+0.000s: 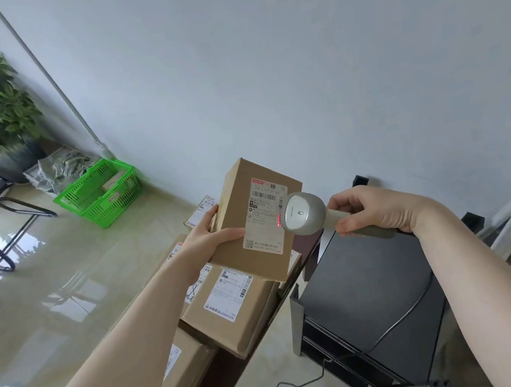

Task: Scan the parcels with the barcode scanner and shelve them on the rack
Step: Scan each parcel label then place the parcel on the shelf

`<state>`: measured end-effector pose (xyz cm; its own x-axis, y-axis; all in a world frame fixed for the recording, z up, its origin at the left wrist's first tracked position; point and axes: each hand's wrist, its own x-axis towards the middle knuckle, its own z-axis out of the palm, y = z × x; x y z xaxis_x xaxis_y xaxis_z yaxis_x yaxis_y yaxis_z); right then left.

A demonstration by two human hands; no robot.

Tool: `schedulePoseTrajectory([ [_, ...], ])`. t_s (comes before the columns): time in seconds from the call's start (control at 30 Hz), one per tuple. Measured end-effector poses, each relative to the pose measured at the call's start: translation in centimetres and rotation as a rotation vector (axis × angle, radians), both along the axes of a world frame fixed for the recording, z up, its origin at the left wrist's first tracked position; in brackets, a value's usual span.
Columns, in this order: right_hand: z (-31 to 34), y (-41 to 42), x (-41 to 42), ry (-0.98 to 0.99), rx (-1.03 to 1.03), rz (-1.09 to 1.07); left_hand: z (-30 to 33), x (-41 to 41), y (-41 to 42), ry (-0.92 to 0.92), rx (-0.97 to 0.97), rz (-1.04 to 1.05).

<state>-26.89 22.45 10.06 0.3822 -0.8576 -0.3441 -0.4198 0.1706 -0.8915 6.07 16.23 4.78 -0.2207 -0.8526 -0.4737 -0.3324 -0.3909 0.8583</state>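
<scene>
L grip [207, 237] holds parcel [252, 223]; R grip [372, 210] clasps scanner [307, 213]; boxes [231, 306] below, green basket [101, 193] beyond.

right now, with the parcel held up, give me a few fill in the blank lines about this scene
1. The left hand holds up a cardboard ____.
2. The right hand grips the barcode scanner, which casts a ____ light on the shipping label.
3. By the wall stands a ____ plastic basket.

Missing words: parcel; red; green
</scene>
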Motion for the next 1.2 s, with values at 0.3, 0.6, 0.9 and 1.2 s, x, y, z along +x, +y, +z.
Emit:
schedulePoseTrajectory([
  [0.3,-1.1,0.0,0.2,-0.128,0.037,-0.091,-0.6,0.1,-0.3,0.007,-0.005,0.031],
  [0.6,-2.6,0.0,5.5,-0.667,0.224,-0.447,-2.1,-3.1,0.6,0.102,-0.020,0.206],
  [0.9,-3.2,-0.1,6.7,-0.744,0.331,-0.562,-3.1,-5.4,1.0,0.028,-0.020,0.281],
  [1.2,-3.9,-0.4,6.3,-0.742,0.332,-0.576,-3.6,-5.7,0.4,0.018,-0.003,0.285],
])
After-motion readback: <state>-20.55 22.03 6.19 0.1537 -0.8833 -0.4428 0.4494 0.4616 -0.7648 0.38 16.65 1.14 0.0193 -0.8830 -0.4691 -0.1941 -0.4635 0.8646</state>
